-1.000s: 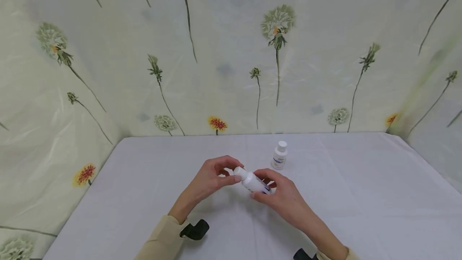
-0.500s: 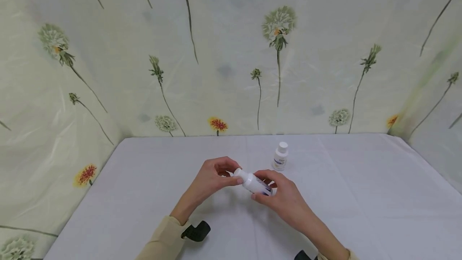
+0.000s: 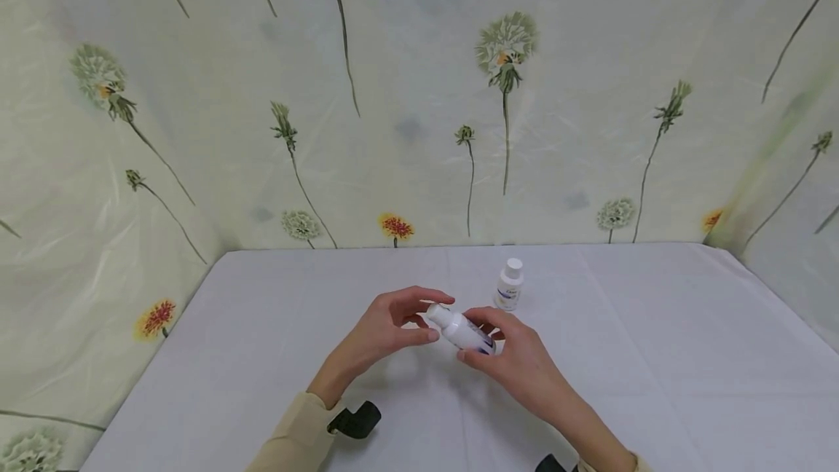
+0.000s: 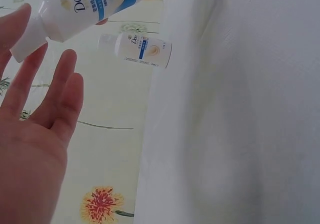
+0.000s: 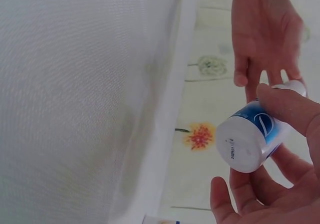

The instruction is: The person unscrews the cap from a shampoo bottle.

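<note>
My right hand [image 3: 510, 347] grips a small white Dove bottle [image 3: 467, 334] by its body, thumb on the near side and fingers on the far side. The bottle is held tilted above the table, its white cap [image 3: 438, 314] pointing up and left. Around that cap my left hand [image 3: 388, 328] stands with thumb and fingers spread apart; the left wrist view shows its other fingers loose below the cap [image 4: 29, 40]. The bottle's round base [image 5: 240, 145] faces the right wrist camera. Farther back, a second white Dove bottle [image 3: 508, 288] stands upright with its cap on.
A white cloth [image 3: 655, 355] covers the table. Behind it and at both sides hang pale sheets [image 3: 406, 64] printed with dandelions. A black wrist mount [image 3: 357, 421] sits by the left sleeve [image 3: 295, 428], and another [image 3: 549, 463] shows at the bottom edge near the right wrist.
My left thumb and fingers have spread away from the cap, which they pinched in the earlier frames. The right hand and its bottle have hardly moved; the standing bottle stays in place.
</note>
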`<act>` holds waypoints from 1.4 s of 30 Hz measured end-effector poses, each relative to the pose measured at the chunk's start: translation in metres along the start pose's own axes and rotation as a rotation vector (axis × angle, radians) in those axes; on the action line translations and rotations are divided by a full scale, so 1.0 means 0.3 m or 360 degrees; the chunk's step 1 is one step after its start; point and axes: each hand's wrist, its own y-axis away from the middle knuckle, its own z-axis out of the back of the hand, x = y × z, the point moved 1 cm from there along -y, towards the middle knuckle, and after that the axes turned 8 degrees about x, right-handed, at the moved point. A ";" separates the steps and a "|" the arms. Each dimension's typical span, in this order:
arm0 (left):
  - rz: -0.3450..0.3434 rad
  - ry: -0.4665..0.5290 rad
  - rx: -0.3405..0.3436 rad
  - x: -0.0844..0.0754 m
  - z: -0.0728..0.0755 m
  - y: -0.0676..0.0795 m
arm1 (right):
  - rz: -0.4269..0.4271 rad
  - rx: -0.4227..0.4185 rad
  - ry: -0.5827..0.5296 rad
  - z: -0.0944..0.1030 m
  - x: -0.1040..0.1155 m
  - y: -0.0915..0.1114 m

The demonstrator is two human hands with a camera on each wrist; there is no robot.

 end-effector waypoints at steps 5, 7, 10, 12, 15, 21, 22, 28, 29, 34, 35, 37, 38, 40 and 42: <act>-0.0082 -0.0027 0.0070 0.000 -0.001 -0.003 | -0.0008 0.0002 0.0001 -0.002 -0.003 0.000; -0.0087 -0.0040 0.0063 -0.003 0.001 -0.002 | -0.0018 0.0004 0.0007 -0.002 -0.003 -0.002; -0.0071 -0.0078 0.0039 -0.009 0.004 0.000 | -0.0032 0.0005 0.0015 -0.001 -0.001 -0.003; -0.0048 -0.0106 0.0024 -0.013 0.005 0.000 | -0.0029 0.0008 0.0015 0.000 -0.001 -0.002; -0.0024 -0.0155 0.0001 -0.017 0.009 0.000 | -0.0021 0.0011 0.0005 0.000 0.002 -0.003; 0.0025 -0.0248 -0.0086 -0.014 0.014 -0.001 | -0.0044 0.0025 -0.0017 -0.002 0.004 -0.005; 0.0046 -0.0260 -0.0104 -0.012 0.015 -0.001 | -0.0047 0.0026 -0.0019 -0.003 0.004 -0.005; 0.0162 -0.0255 -0.0178 -0.005 0.013 0.001 | -0.0054 0.0029 -0.0020 -0.007 0.000 -0.002; 0.0171 -0.0255 -0.0178 -0.007 0.012 0.002 | -0.0056 0.0029 -0.0018 -0.008 -0.001 -0.002; 0.0189 -0.0300 -0.0159 -0.008 0.009 0.002 | -0.0058 0.0014 -0.0001 -0.012 -0.010 0.002; 0.0186 -0.0308 -0.0156 -0.007 0.009 0.002 | -0.0053 0.0011 0.0001 -0.013 -0.011 0.002; 0.0183 -0.0315 -0.0145 -0.007 0.009 0.001 | -0.0040 0.0005 0.0014 -0.015 -0.012 -0.001; 0.0179 -0.0316 -0.0132 -0.008 0.010 0.001 | -0.0040 0.0004 0.0017 -0.016 -0.012 -0.002; 0.0166 -0.0315 -0.0088 -0.010 0.010 0.001 | -0.0053 0.0006 0.0012 -0.018 -0.013 -0.006; 0.0149 -0.0309 -0.0033 -0.012 0.013 0.002 | -0.0065 0.0010 0.0007 -0.019 -0.012 -0.008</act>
